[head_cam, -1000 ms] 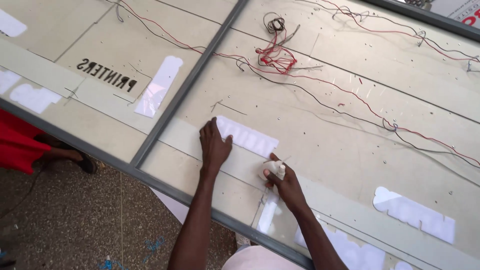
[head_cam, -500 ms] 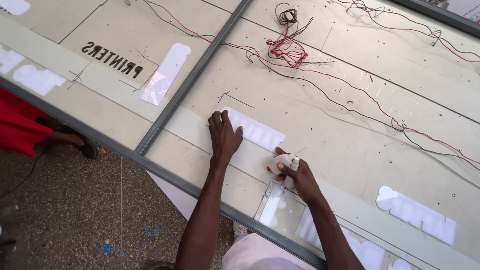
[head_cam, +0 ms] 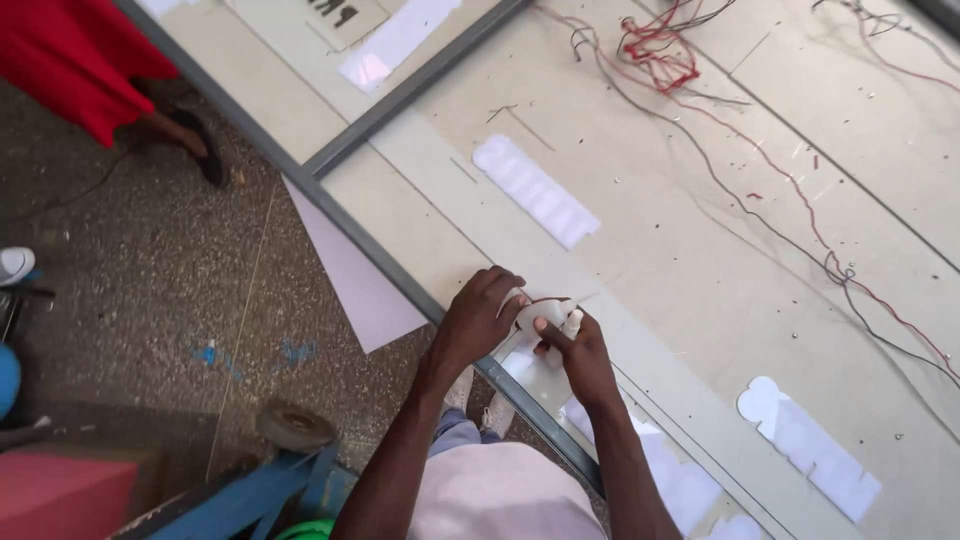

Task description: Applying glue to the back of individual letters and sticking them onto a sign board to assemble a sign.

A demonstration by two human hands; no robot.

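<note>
1. The worktop (head_cam: 640, 230) is pale beige, framed by grey metal bars (head_cam: 400, 95).
2. White strips (head_cam: 535, 190) lie on it, with scalloped edges.
3. The wires (head_cam: 665, 50) are red and black.
4. The floor (head_cam: 130, 290) is speckled grey-brown, with small blue marks (head_cam: 205, 352).
5. A red cloth (head_cam: 95, 55) shows at top left.
6. The small roll (head_cam: 545, 318) in the hands is white.

tangled red wires (head_cam: 660, 50), grey metal frame bar (head_cam: 400, 95), red cloth (head_cam: 95, 60), blue stand (head_cam: 255, 495)
</note>
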